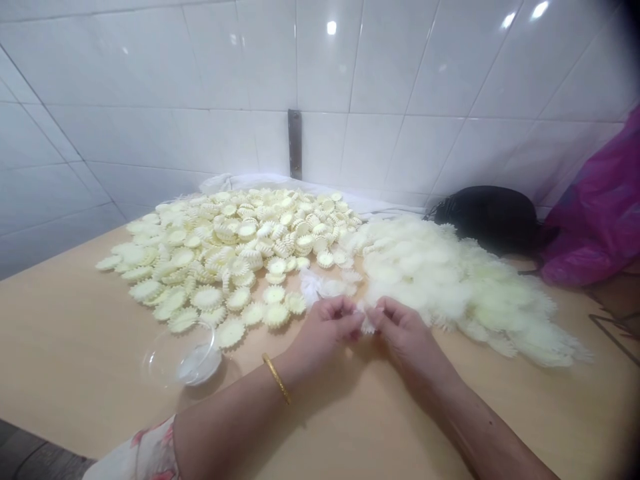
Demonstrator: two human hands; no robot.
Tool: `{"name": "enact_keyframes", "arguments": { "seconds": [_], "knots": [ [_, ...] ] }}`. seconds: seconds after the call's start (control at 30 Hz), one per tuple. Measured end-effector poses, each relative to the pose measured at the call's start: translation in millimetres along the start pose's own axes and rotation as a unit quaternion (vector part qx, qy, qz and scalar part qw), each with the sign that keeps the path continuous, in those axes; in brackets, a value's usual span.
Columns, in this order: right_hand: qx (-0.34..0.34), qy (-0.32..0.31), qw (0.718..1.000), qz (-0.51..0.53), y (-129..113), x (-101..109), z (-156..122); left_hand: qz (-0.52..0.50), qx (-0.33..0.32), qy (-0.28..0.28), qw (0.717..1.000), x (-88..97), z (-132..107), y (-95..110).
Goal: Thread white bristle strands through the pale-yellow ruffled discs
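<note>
Forearms (pixel 475 427) meet at piece (pixel 369 325) (whitish, frilled).

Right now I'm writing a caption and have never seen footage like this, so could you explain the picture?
There is no machine: these are a person's bare left hand and right hand. The single picture comes from a camera on that person's head, looking forward and down. On the table lie a heap of pale yellow discs with jagged edges, a paler heap to its right, and a clear dish at the near left. Between their fingertips, both hands pinch a small white piece; its exact shape is too blurred to tell.
</note>
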State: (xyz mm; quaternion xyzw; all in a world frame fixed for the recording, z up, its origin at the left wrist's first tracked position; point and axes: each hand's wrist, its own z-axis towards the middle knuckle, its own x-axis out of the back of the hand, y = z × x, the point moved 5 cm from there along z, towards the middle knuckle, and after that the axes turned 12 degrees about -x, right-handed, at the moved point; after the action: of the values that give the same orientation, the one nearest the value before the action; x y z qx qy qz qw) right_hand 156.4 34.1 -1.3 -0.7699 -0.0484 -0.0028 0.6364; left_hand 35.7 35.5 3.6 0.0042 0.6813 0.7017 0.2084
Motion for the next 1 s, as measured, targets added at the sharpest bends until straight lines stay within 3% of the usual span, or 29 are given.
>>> {"name": "enact_keyframes", "arguments": {
  "seconds": [0.33, 0.5, 0.7, 0.8, 0.9, 1.0],
  "knots": [
    [-0.019, 0.009, 0.999, 0.033, 2, 2, 2, -0.014, 0.013, -0.002, 1.000, 2.0, 1, -5],
    [-0.055, -0.027, 0.996, 0.065, 4, 1, 2, -0.061, 0.036, 0.004, 0.998, 3.8, 3, -6],
    [-0.076, -0.052, 0.993, 0.072, -1, -2, -2, 0.007, -0.030, -0.050, 0.998, -4.8, -2, 4],
    [-0.081, -0.046, 0.990, 0.102, -3, 0, -3, 0.039, -0.056, -0.003, 0.998, 0.5, -1, 7],
    [-0.069, -0.028, 0.990, 0.116, -4, 5, -2, 0.011, -0.039, 0.058, 0.997, 8.1, 1, 5],
    [-0.016, 0.058, 0.993, 0.098, -9, 19, 0, -0.010, -0.031, 0.094, 0.995, 15.0, 4, 4]
  ]
}}
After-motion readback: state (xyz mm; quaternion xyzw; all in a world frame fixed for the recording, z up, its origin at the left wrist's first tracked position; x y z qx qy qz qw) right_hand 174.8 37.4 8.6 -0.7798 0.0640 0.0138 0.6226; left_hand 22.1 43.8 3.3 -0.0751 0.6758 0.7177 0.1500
